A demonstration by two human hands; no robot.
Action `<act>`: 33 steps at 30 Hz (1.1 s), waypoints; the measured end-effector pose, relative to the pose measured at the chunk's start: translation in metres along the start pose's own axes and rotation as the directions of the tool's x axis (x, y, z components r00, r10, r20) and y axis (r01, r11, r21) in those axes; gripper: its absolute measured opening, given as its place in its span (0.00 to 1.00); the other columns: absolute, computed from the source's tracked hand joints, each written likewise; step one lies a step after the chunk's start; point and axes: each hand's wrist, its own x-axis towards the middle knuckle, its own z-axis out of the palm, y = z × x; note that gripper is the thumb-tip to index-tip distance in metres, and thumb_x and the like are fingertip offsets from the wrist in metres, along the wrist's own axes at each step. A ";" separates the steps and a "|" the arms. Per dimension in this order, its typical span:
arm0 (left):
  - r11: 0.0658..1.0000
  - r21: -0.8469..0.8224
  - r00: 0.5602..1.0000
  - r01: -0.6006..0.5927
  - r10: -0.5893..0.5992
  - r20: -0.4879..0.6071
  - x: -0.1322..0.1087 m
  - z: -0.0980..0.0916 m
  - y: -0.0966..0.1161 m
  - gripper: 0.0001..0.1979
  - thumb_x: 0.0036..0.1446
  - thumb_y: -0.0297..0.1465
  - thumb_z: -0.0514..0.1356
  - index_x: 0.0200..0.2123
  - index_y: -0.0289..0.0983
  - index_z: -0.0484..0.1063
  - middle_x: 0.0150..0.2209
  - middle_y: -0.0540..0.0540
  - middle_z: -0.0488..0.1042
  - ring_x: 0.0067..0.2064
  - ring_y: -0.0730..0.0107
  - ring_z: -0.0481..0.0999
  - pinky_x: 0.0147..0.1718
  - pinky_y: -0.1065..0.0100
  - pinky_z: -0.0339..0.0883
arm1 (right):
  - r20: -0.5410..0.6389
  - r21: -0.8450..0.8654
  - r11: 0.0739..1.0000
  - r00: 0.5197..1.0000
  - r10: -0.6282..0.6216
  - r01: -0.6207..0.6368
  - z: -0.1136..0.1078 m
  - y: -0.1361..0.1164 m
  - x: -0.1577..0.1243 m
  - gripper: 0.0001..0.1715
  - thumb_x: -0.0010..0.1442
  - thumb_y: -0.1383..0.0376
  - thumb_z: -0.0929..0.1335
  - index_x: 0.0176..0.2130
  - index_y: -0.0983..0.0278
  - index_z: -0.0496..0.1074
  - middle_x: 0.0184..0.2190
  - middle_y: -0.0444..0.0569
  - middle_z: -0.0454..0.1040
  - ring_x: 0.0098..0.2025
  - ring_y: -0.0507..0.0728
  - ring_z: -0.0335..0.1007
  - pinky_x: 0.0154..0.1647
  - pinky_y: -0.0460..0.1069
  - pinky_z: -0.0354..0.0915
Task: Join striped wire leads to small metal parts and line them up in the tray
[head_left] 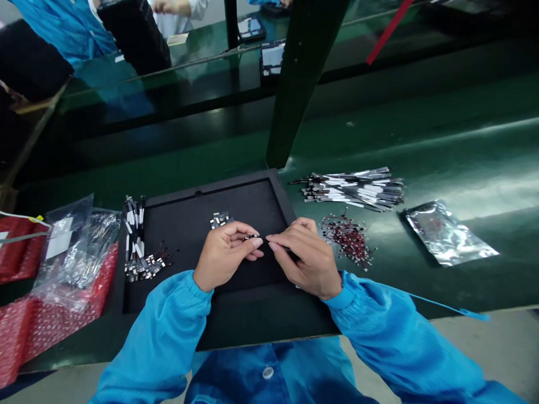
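Above a black tray (175, 207), my left hand (226, 254) pinches a small dark electronic part (252, 237) between thumb and fingers. My right hand (306, 257) comes close from the other side, thumb and forefinger pressed together; whatever is between them is too small to make out. Behind my left hand, a few small silvery parts (220, 219) lie on the tray. At the tray's left side sits a bunch of black-and-white flex strips (135, 232) with metallic ends. To the right of my right hand spreads a pile of tiny parts with red wires (349, 238).
A heap of black-and-white strips (354, 188) lies at the back right, near a silver bag (449, 232). Clear plastic bags (77, 253) and red bubble wrap (63, 321) cover the left. A green post (301, 78) rises behind the tray. Co-workers (175, 4) stand across the bench.
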 end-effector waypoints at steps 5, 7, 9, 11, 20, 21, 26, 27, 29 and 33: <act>0.999 0.037 1.000 -0.017 0.017 0.003 -0.001 0.000 0.000 0.14 0.51 0.37 0.71 0.35 0.34 0.74 0.30 0.47 0.78 0.31 0.65 0.83 0.30 0.69 0.77 | 0.002 -0.001 1.000 1.000 -0.004 0.004 0.000 -0.001 0.001 0.09 0.64 0.72 0.67 0.43 0.61 0.74 0.30 0.47 0.77 0.30 0.56 0.70 0.41 0.57 0.62; 0.998 0.060 0.999 -0.031 0.030 0.013 -0.002 0.000 0.000 0.13 0.52 0.37 0.70 0.35 0.35 0.74 0.31 0.47 0.79 0.32 0.65 0.83 0.31 0.69 0.77 | 0.004 -0.001 1.000 1.000 -0.006 0.006 -0.001 -0.001 0.001 0.09 0.64 0.72 0.67 0.44 0.61 0.74 0.30 0.47 0.77 0.30 0.56 0.69 0.41 0.57 0.62; 0.994 0.090 0.998 -0.060 0.058 0.019 -0.003 -0.001 0.001 0.11 0.54 0.36 0.69 0.35 0.35 0.74 0.32 0.46 0.79 0.35 0.65 0.83 0.32 0.69 0.76 | 0.002 -0.002 1.000 1.000 -0.012 0.012 -0.001 -0.002 0.001 0.10 0.64 0.72 0.67 0.44 0.61 0.74 0.30 0.47 0.76 0.30 0.55 0.69 0.41 0.57 0.62; 0.985 0.132 0.994 -0.109 0.107 0.024 -0.003 -0.001 0.003 0.10 0.56 0.35 0.68 0.35 0.35 0.75 0.34 0.45 0.80 0.38 0.65 0.82 0.37 0.68 0.76 | -0.003 -0.009 1.000 1.000 -0.020 0.020 -0.002 -0.002 0.001 0.10 0.64 0.73 0.67 0.44 0.61 0.74 0.30 0.47 0.76 0.30 0.55 0.69 0.41 0.57 0.61; 0.944 0.239 0.973 -0.228 0.228 0.027 -0.007 0.002 0.007 0.07 0.57 0.34 0.67 0.34 0.36 0.77 0.35 0.45 0.79 0.38 0.65 0.78 0.40 0.67 0.72 | -0.031 -0.026 0.999 0.999 -0.033 0.032 -0.002 -0.003 -0.001 0.11 0.63 0.73 0.67 0.44 0.60 0.73 0.30 0.46 0.76 0.30 0.55 0.70 0.42 0.57 0.62; 0.940 0.246 0.971 -0.235 0.237 0.023 -0.007 0.002 0.007 0.06 0.56 0.34 0.67 0.34 0.36 0.77 0.35 0.45 0.79 0.38 0.66 0.78 0.40 0.67 0.72 | -0.038 -0.029 0.999 0.998 -0.042 0.041 -0.003 -0.003 0.000 0.11 0.63 0.73 0.68 0.44 0.60 0.73 0.30 0.46 0.76 0.30 0.55 0.70 0.42 0.57 0.62; 0.920 0.281 0.960 -0.272 0.280 0.015 -0.007 0.002 0.005 0.07 0.57 0.34 0.67 0.33 0.37 0.76 0.34 0.46 0.79 0.37 0.67 0.78 0.39 0.68 0.72 | -0.047 -0.041 0.998 0.997 -0.059 0.057 -0.005 -0.005 0.000 0.11 0.63 0.74 0.68 0.44 0.61 0.73 0.30 0.46 0.76 0.30 0.55 0.70 0.42 0.57 0.62; 0.916 0.282 0.957 -0.284 0.291 0.019 -0.007 0.001 0.004 0.07 0.57 0.34 0.67 0.33 0.37 0.76 0.33 0.46 0.78 0.36 0.67 0.78 0.39 0.68 0.72 | -0.049 -0.042 0.998 0.997 -0.056 0.054 -0.005 -0.005 0.000 0.11 0.63 0.74 0.68 0.43 0.61 0.73 0.30 0.46 0.76 0.30 0.54 0.70 0.43 0.57 0.61; 0.907 0.279 0.947 -0.314 0.319 0.032 -0.006 0.001 0.003 0.07 0.57 0.34 0.67 0.34 0.36 0.76 0.33 0.46 0.78 0.36 0.68 0.77 0.39 0.68 0.72 | -0.054 -0.041 0.998 0.997 -0.060 0.058 -0.004 -0.005 0.001 0.10 0.63 0.74 0.69 0.43 0.62 0.73 0.30 0.45 0.76 0.30 0.54 0.70 0.43 0.57 0.61; 0.889 0.283 0.932 -0.360 0.358 0.059 -0.006 0.001 0.003 0.06 0.58 0.32 0.67 0.34 0.36 0.76 0.33 0.47 0.78 0.36 0.69 0.77 0.38 0.69 0.72 | -0.067 -0.037 0.996 0.995 -0.080 0.078 -0.004 -0.006 0.001 0.10 0.62 0.76 0.69 0.42 0.63 0.73 0.29 0.46 0.76 0.30 0.54 0.69 0.43 0.57 0.61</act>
